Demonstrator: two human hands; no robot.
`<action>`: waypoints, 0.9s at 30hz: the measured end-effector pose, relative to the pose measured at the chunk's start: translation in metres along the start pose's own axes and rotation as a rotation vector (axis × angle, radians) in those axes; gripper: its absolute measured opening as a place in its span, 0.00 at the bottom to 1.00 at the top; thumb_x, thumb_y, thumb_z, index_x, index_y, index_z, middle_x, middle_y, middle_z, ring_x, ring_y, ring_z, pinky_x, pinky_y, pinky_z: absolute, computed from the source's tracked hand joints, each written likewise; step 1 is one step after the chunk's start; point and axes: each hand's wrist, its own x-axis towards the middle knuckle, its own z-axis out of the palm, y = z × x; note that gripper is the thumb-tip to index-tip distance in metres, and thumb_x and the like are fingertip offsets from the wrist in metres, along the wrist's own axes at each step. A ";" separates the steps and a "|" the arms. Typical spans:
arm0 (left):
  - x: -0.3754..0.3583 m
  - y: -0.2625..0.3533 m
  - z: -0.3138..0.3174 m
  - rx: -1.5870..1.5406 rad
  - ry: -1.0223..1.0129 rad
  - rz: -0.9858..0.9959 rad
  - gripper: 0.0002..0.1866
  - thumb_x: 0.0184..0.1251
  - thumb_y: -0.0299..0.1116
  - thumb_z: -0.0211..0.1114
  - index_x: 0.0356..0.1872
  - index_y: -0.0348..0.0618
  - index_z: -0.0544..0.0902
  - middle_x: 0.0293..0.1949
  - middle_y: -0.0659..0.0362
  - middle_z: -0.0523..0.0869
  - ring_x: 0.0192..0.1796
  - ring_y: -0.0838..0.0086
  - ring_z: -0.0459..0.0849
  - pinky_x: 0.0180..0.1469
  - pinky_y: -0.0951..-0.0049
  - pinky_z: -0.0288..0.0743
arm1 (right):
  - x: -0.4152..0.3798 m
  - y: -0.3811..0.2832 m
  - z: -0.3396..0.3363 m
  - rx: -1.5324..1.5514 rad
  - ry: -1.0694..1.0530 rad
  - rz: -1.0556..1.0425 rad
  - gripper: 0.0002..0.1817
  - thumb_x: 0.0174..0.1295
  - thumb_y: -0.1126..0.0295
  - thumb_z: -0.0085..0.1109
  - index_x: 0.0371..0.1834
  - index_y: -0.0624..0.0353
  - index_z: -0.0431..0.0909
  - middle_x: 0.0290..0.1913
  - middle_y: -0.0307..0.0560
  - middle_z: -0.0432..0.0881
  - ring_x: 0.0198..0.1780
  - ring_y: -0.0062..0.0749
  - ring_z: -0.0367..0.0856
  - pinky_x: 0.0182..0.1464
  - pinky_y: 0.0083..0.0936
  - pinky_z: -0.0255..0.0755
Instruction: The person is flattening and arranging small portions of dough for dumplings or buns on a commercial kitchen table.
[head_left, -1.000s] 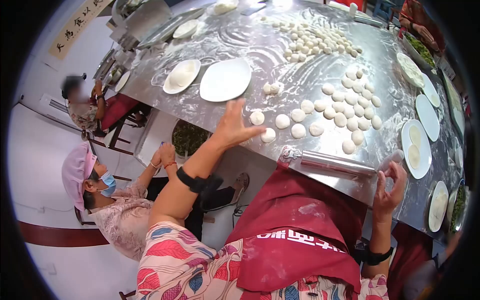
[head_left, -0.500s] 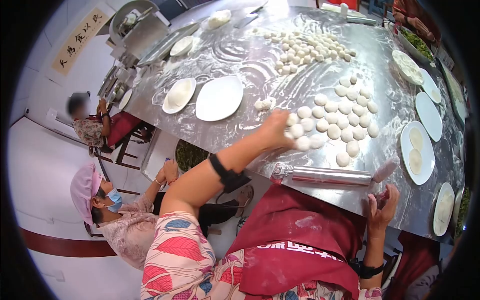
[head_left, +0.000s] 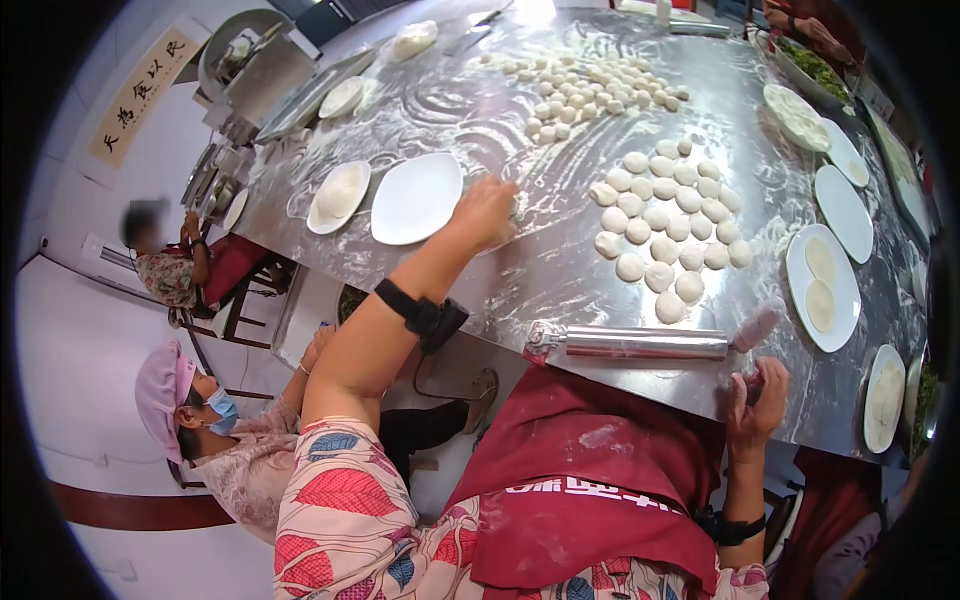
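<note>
1. Since half a second ago, the person's left hand [head_left: 487, 212] has drawn back from the pale, floury dough rounds [head_left: 677, 228], whose nearer ones now sit closer against the cluster.
2. That left hand is just beside the white, rounded-square plate [head_left: 417, 200], back upward; its fingertips are hard to make out, so I cannot tell how far it is open or whether it grips anything. A whitish dough scrap [head_left: 520, 203] shows at its fingers, partly hidden.
3. Curled loosely, thumb apart from fingers, the right hand [head_left: 757, 405] is near the handle of the shiny silver cylindrical rolling pin [head_left: 645, 342]; nothing shows in its grasp.
4. Dough rounds cover the flour-streaked steel bench [head_left: 570, 225] beyond the pin.
5. At upper right, an oblong container of chopped greens [head_left: 812, 68] is dim, its far side lost in shadow.
</note>
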 end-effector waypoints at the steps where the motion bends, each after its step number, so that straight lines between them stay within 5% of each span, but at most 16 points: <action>1: -0.005 -0.004 0.004 -0.001 -0.032 -0.012 0.20 0.51 0.27 0.67 0.49 0.42 0.80 0.46 0.46 0.79 0.51 0.50 0.78 0.55 0.60 0.73 | 0.001 0.000 0.000 -0.025 0.008 -0.037 0.18 0.56 0.77 0.65 0.50 0.66 0.73 0.48 0.58 0.76 0.39 0.42 0.76 0.38 0.28 0.73; 9: -0.018 -0.029 0.037 -0.331 0.238 0.135 0.19 0.51 0.25 0.68 0.46 0.37 0.78 0.42 0.50 0.79 0.45 0.56 0.80 0.49 0.64 0.74 | 0.002 -0.015 -0.007 0.104 0.056 -0.039 0.15 0.56 0.80 0.63 0.47 0.66 0.74 0.45 0.59 0.77 0.40 0.44 0.78 0.39 0.32 0.75; 13: -0.045 -0.022 0.037 -0.383 0.261 0.105 0.18 0.50 0.26 0.69 0.45 0.36 0.78 0.43 0.50 0.79 0.43 0.58 0.80 0.48 0.66 0.75 | 0.040 -0.068 -0.006 0.139 -0.020 -0.285 0.15 0.55 0.82 0.62 0.46 0.65 0.74 0.44 0.58 0.77 0.38 0.46 0.79 0.36 0.31 0.76; 18: -0.063 -0.023 0.042 -0.478 0.253 0.130 0.19 0.46 0.30 0.75 0.40 0.35 0.80 0.42 0.52 0.78 0.38 0.63 0.81 0.42 0.69 0.77 | 0.107 -0.131 0.025 0.304 -0.514 -0.154 0.20 0.53 0.77 0.65 0.49 0.63 0.71 0.43 0.55 0.76 0.37 0.48 0.81 0.36 0.38 0.75; 27: -0.078 -0.022 0.035 -0.591 0.162 0.095 0.15 0.52 0.29 0.72 0.42 0.37 0.81 0.35 0.53 0.79 0.36 0.65 0.80 0.40 0.70 0.75 | 0.163 -0.170 0.137 0.201 -0.855 -0.241 0.29 0.49 0.71 0.70 0.54 0.61 0.68 0.52 0.56 0.74 0.50 0.54 0.77 0.50 0.42 0.72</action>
